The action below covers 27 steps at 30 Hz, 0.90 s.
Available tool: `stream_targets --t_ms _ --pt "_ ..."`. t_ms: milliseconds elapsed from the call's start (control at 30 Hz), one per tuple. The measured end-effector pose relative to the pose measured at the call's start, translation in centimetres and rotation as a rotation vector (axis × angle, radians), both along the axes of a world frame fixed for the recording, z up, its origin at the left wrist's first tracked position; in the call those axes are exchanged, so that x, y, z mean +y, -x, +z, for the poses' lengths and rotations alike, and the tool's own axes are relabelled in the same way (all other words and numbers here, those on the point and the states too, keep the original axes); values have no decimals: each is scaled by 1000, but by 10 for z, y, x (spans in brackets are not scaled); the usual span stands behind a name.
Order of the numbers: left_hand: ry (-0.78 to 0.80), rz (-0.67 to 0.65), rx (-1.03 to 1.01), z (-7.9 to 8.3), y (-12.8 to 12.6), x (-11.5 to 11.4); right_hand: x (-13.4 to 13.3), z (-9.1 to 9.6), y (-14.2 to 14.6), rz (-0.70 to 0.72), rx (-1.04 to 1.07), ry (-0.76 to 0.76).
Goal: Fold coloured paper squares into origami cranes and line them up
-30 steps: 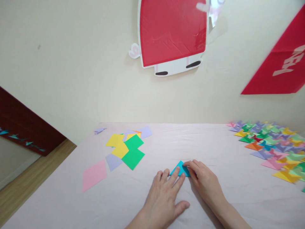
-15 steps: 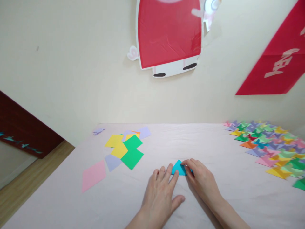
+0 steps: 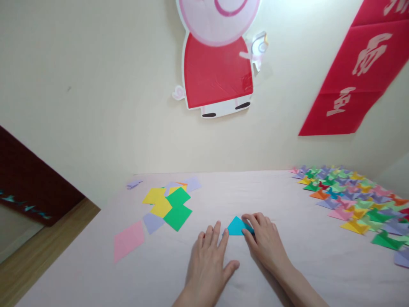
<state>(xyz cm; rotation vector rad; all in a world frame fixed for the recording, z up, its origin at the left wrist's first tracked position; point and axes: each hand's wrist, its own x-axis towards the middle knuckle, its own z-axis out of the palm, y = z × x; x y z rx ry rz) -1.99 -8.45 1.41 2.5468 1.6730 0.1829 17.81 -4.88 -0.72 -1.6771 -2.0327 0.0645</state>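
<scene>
A small folded piece of blue origami paper (image 3: 235, 227) lies on the pale cloth-covered surface, its peak pointing away from me. My left hand (image 3: 207, 260) rests flat with fingers spread, its index fingertip at the paper's left corner. On the other side, my right hand (image 3: 266, 238) pinches the right part of the paper between thumb and index finger. Those fingers partly hide that corner, where a darker blue flap shows.
Loose square sheets lie to the left, including a pink sheet (image 3: 129, 241), a green sheet (image 3: 178, 216) and a yellow sheet (image 3: 161, 208). Rows of folded paper pieces (image 3: 354, 226) fill the right side. Behind stands a wall with a cartoon cutout (image 3: 219, 72) and a red banner (image 3: 348, 81).
The view has tilted up and turned slightly right. My left fingers have slid outward to the paper's left corner, uncovering more of it. The right hand keeps its pinch.
</scene>
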Motion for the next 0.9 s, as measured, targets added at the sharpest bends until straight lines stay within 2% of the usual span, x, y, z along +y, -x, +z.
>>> stream_targets --t_ms 133,267,500,733,900 --pt "17 61 15 3 10 -3 -3 -7 -18 -34 -7 -12" --pt "8 57 13 2 12 -5 -6 -13 -36 -32 38 -27" --pt "-137 90 -71 -8 -5 13 -7 -14 -42 74 275 -53" --pt "-142 -16 -351 16 -31 35 -7 5 -26 180 251 51" --pt "-135 -69 -477 13 -39 32 -17 20 -23 234 162 67"
